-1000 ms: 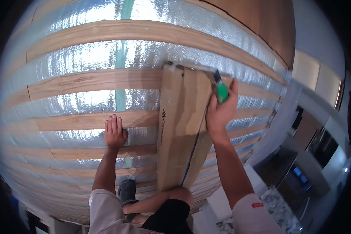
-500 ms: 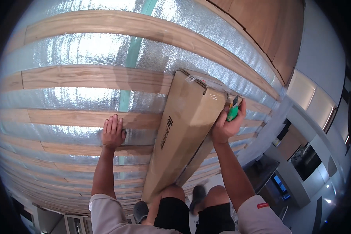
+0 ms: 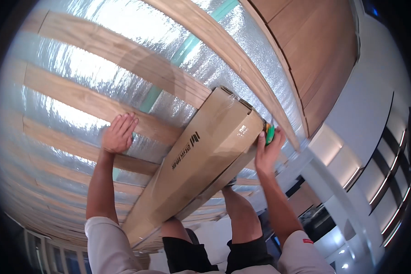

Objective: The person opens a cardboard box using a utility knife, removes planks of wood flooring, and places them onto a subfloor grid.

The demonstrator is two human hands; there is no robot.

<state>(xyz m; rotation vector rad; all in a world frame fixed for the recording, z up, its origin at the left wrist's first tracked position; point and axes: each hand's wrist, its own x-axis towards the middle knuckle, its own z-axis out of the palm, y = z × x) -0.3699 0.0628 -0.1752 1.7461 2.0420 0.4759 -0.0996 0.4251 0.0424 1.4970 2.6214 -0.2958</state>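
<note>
Left hand (image 3: 118, 134) is open over the slat (image 3: 77, 94); right hand (image 3: 269, 154) grips the green tool (image 3: 270, 134). The long carton (image 3: 201, 142) seems stiff, maybe heavy; better hold near and far ends.

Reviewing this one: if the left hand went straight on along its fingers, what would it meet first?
Past the wooden slat beneath it, the left hand would likely meet silver foil first, beside the teal strip; whether it touches or hovers is unclear.

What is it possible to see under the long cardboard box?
Wooden slats with silver foil between them run up to the left side of the cardboard box, and more show past its right. Whatever lies directly beneath is covered and cannot be seen.
</note>
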